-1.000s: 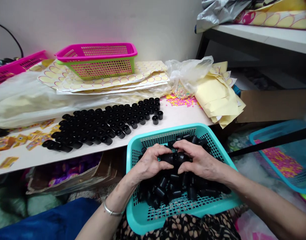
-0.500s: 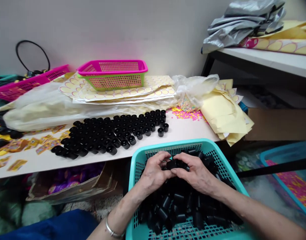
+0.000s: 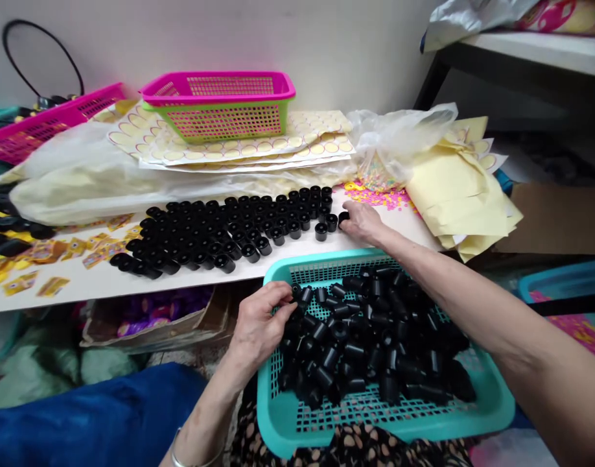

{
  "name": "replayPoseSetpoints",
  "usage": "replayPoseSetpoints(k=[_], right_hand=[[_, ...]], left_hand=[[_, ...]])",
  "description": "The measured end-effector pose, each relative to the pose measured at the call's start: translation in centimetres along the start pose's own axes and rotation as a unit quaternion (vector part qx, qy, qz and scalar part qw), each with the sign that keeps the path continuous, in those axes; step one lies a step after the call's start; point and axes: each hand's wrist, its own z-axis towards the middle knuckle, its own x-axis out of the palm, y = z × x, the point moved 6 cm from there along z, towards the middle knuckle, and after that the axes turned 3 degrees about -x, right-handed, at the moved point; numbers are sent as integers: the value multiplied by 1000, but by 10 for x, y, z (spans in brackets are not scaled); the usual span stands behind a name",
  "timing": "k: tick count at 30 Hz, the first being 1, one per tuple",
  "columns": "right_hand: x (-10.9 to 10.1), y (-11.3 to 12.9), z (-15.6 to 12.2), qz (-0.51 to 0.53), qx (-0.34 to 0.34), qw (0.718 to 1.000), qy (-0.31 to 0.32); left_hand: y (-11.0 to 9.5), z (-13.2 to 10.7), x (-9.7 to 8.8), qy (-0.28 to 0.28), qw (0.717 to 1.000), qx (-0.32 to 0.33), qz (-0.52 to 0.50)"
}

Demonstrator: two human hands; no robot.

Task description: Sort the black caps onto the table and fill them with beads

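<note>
My right hand [image 3: 361, 224] is at the table's front, its fingers closed round a black plastic cap [image 3: 344, 219] at the right end of the rows. Many black caps [image 3: 249, 253] stand there with their hollow ends up. Over the left rim of the turquoise basket [image 3: 387, 425], my left hand [image 3: 264, 318] pinches another black cap [image 3: 295, 290] at its fingertips, partly hidden. Loose black caps [image 3: 353, 351] lie jumbled in the basket, which rests on my lap.
A pink basket in a green one [image 3: 217, 120] sits on printed sheets [image 3: 321, 139] at the back. Yellow paper [image 3: 463, 188] and pink and yellow bits [image 3: 375, 194] lie at right. Yellow packets [image 3: 96, 253] lie left. A cardboard box [image 3: 195, 322] is under the table.
My hands were together over the basket and have parted. The right reached forward to the table with a cap; the left drew back to the basket's left rim. The view has shifted.
</note>
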Motion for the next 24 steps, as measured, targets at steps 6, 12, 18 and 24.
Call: replayPoseSetpoints(k=[6,12,18,24], right_hand=[[-27,6,-37,-4,9,997,-78],[4,96,-147,101,-344,913,194],[47,137,-193,-50,-412,846,334],[33,83,-193,-142,-322,881,317]], left_hand=[[12,-7,-3,-7,994,43,98],[14,0,-3,-24,993,52,105],[20,1,12,113,960,86,241],[28,-3,14,149,952,88,251]])
